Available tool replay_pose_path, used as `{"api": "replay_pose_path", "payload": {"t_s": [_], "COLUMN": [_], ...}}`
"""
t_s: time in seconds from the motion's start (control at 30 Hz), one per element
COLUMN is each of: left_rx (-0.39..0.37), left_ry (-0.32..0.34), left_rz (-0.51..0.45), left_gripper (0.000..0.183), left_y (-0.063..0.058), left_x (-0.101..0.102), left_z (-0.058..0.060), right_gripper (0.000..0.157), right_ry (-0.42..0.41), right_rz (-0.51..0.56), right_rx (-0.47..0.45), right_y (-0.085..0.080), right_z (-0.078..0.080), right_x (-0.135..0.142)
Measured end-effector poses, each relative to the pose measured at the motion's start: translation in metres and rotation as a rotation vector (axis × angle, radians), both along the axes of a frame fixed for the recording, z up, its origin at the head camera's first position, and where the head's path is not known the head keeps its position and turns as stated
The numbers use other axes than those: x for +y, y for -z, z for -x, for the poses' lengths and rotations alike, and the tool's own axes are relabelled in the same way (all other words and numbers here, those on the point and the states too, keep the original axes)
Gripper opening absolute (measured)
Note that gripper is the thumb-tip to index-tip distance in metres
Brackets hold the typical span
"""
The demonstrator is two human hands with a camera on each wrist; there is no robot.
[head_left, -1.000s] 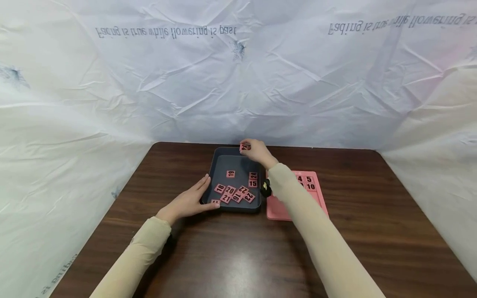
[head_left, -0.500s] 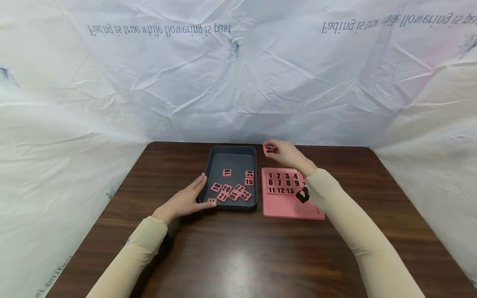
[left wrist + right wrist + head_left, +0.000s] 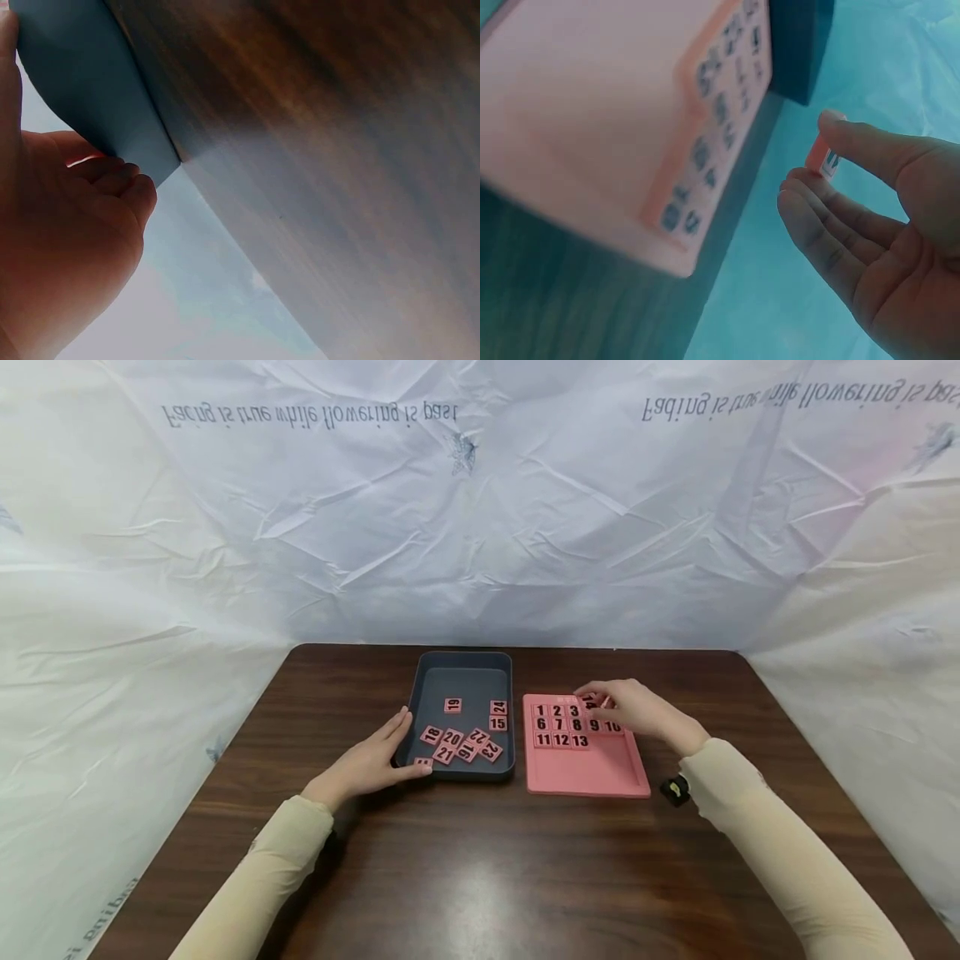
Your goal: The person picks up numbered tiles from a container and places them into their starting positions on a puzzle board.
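My left hand [image 3: 367, 766] holds the near left corner of the dark grey tray [image 3: 468, 660], thumb over the front rim and fingers along the left side. In the left wrist view, fingers [image 3: 112, 176] bend against the tray's outer wall. Several pink number tiles lie in the tray, among them a 19 tile [image 3: 452, 705] and a 15 tile [image 3: 498, 723]. My right hand [image 3: 637, 706] pinches a pink number tile [image 3: 823, 157] between thumb and fingertips, above the upper rows of the pink board [image 3: 585, 774]. Tiles 1 to 3 and 11 to 13 show on that board.
The tray and the board stand side by side on the brown wooden table [image 3: 480, 868]. Behind them hangs a wrinkled white sheet [image 3: 375, 527] with printed words. A small black-and-yellow item [image 3: 675, 790] is at the right wrist.
My right hand has carried the tile from the tray's far edge rightward, then nearer, over the board. The left hand has kept its hold on the tray.
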State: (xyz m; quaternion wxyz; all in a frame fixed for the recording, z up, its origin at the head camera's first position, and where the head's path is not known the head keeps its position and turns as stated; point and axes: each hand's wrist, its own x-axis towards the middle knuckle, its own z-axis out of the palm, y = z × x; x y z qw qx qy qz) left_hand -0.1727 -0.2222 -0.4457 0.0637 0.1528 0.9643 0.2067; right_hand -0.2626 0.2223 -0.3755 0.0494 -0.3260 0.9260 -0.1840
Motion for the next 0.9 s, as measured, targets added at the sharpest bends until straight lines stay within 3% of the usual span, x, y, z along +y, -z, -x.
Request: {"api": "replay_pose_path", "payload": {"t_s": [0.53, 0.9], "left_rx": [-0.005, -0.017], "left_ry": [0.006, 0.002], "left_rz": [0.002, -0.017], "left_gripper": [0.117, 0.117], "left_y": [0.000, -0.001], "left_x": [0.000, 0.000], "left_z": [0.002, 0.001], "right_gripper": [0.033, 0.035], "right_ry": [-0.121, -0.090], "right_rz": [-0.082, -0.102], "right_rx": [0.046, 0.006], "right_y": [0.031, 0.044], "right_z": [-0.020, -0.029], "right_x": [0.023, 0.024]}}
